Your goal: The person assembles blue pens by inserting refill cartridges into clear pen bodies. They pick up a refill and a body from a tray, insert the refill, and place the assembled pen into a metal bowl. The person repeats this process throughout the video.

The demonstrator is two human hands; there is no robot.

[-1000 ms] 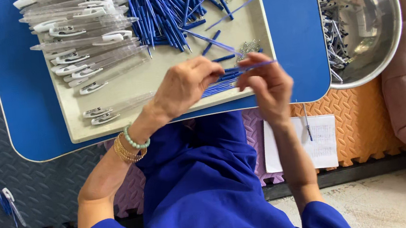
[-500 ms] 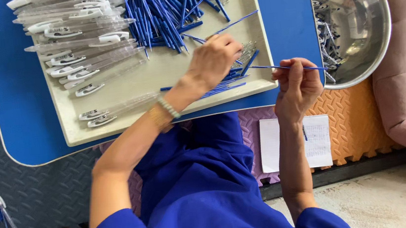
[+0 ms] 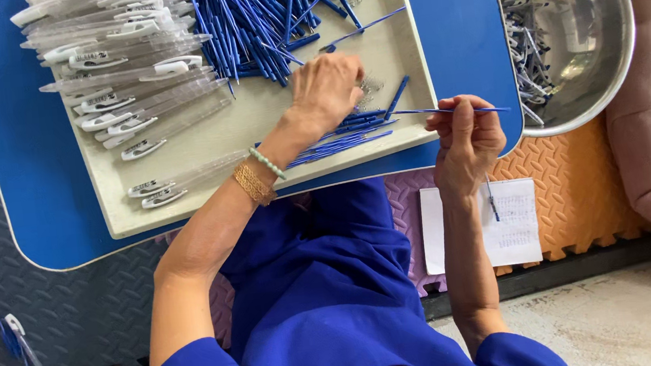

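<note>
Tray: a beige tray point(image 3: 184, 200) is sitting on the blue table point(image 3: 32, 195), holding clear pen barrels point(image 3: 133, 82) at upper left, blue refills point(image 3: 261, 14) at top centre.
Bowl: a steel bowl point(image 3: 605, 29) at upper right is holding assembled pens point(image 3: 523, 44).
Left hand: the left hand point(image 3: 326, 89) is curling down over small springs point(image 3: 370, 87) mid-tray; grip cannot be made out.
Right hand: the right hand point(image 3: 465, 142) is pinching one blue refill point(image 3: 454, 110) level, right of the tray edge.
</note>
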